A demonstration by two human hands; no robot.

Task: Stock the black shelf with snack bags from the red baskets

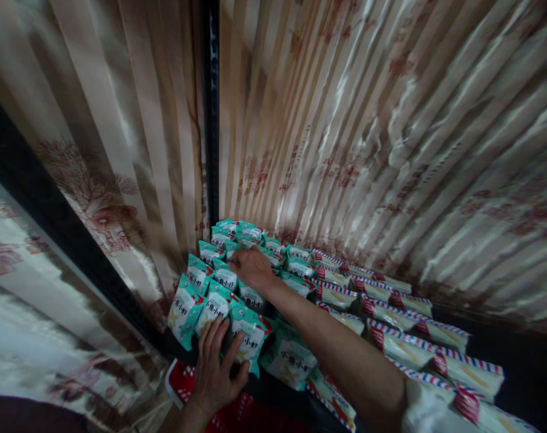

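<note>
Rows of teal-and-white snack bags stand upright at the corner of a dark shelf. My left hand is at the front row, its fingers spread and resting against the faces of the front bags. It grips nothing. Farther back, my right hand reaches over the rows with its fingers curled down at the top of a teal snack bag. The fingertips are partly hidden. Beneath my right forearm, another teal bag leans back at the front.
Right of the teal bags lie rows of snack packets with red-and-blue striped edges. A red plastic basket sits low in front. Wrinkled printed sheeting hangs behind and at the left. Dark upright posts frame the corner.
</note>
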